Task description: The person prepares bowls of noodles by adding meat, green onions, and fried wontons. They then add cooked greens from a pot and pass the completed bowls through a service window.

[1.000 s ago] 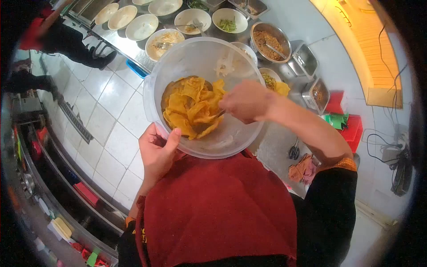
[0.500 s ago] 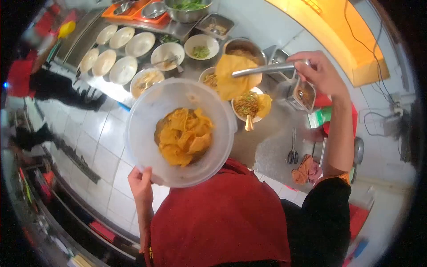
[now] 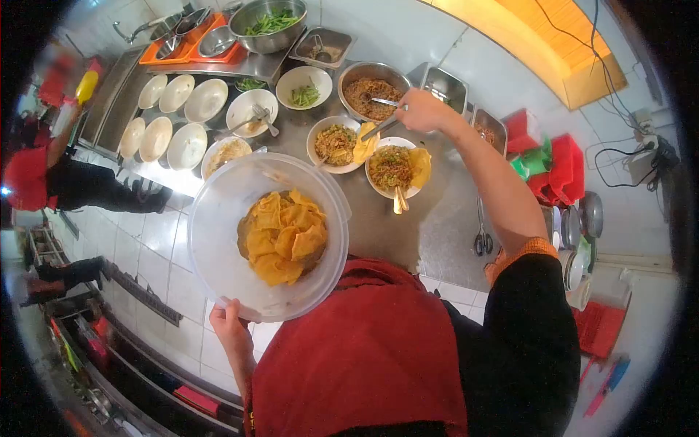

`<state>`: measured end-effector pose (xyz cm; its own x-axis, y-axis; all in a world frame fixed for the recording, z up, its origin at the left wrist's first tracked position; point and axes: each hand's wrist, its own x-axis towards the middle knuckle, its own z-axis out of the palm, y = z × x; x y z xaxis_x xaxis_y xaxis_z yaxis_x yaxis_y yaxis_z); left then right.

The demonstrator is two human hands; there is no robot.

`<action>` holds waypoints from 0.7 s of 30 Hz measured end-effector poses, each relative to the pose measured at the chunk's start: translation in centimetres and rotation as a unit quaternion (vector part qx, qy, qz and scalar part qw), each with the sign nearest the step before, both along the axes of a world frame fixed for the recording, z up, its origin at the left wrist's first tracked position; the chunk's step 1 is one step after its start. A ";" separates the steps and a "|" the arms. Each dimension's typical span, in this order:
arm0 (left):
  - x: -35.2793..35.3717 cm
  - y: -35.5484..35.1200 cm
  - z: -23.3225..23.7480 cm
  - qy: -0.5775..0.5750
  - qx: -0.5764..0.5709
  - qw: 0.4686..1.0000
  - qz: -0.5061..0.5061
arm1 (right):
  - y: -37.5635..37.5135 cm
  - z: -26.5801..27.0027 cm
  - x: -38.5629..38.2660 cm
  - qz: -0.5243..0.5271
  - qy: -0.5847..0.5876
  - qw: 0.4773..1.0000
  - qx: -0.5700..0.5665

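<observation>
My left hand [image 3: 233,329] grips the lower rim of a large translucent plastic tub [image 3: 211,255], tilted toward me. Flat, orange-yellow fried crackers [image 3: 284,240] lie heaped inside it. Over the counter, my right hand [image 3: 424,113] is closed around metal tongs [image 3: 380,128]. At the tongs' tips a fried cracker [image 3: 366,149] stands against the right side of a white bowl of topped noodles [image 3: 333,146]. Beside it, a second noodle bowl [image 3: 389,171] has a cracker [image 3: 420,167] at its right edge and cutlery handles [image 3: 400,200] sticking out the front.
Behind the noodle bowls stands a steel pot of brown minced topping [image 3: 368,91]. A bowl of greens [image 3: 304,87] and several used white bowls [image 3: 188,146] line the counter leftward. Scissors [image 3: 482,237] lie at right. Another person in red [image 3: 33,171] is at far left.
My right hand has lowered the tongs and cracker from above the counter to the left noodle bowl. The tub has shifted slightly left and down in view.
</observation>
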<state>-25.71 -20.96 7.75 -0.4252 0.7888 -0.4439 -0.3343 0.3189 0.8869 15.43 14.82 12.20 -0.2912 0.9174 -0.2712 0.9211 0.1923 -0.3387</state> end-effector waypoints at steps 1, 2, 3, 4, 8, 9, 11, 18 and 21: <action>0.1 0.0 0.0 -0.005 0.010 1.000 0.006 | 0.3 -0.5 -0.5 -0.005 -0.010 1.000 -0.019; 0.2 0.0 0.0 -0.011 0.019 1.000 0.012 | 0.4 -0.7 -0.9 -0.003 -0.010 1.000 -0.021; 0.3 0.1 0.0 -0.011 0.020 1.000 0.014 | 0.6 -0.8 -1.3 0.010 -0.029 0.999 -0.014; 0.5 0.1 0.0 -0.008 0.025 0.999 0.025 | 0.6 -1.0 -1.5 0.023 -0.049 0.999 -0.008; 0.6 -0.1 0.0 -0.016 0.039 0.999 0.021 | 1.3 -2.5 -1.3 0.005 -0.048 0.999 -0.002; 0.4 -0.2 -0.3 -0.017 0.038 0.999 0.021 | 1.2 -2.5 -1.3 -0.001 -0.051 0.999 -0.013; 0.1 -0.3 -1.1 -0.019 0.036 0.999 0.028 | 1.0 -2.4 -1.1 -0.008 -0.055 0.998 -0.024; 0.5 0.2 -0.7 -0.025 0.031 0.998 0.038 | 0.0 -2.6 -0.9 -0.044 0.024 0.998 -0.047; 0.5 0.2 -0.7 -0.022 0.049 0.998 0.031 | 0.0 -3.5 -0.7 -0.051 0.022 0.998 -0.041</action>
